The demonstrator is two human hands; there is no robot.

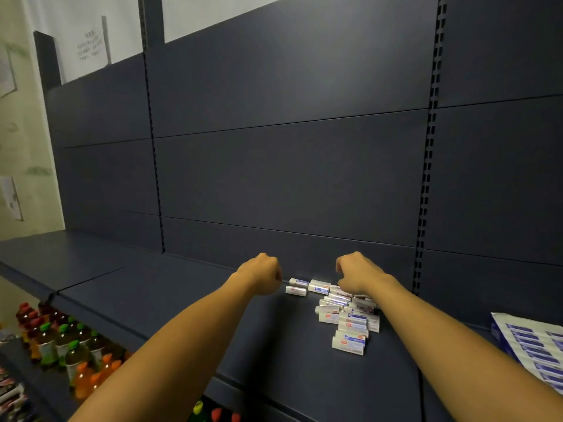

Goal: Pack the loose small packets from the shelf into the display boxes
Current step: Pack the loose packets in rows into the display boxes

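Where packets (347, 315) lie — both hands.

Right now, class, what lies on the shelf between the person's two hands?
In the head view, two small white packets lie on the dark shelf between the left hand and right hand.

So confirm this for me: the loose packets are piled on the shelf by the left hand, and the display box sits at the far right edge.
Not quite. The head view shows the packets piled by the right hand, not the left hand. The display box does sit at the far right edge of the shelf.
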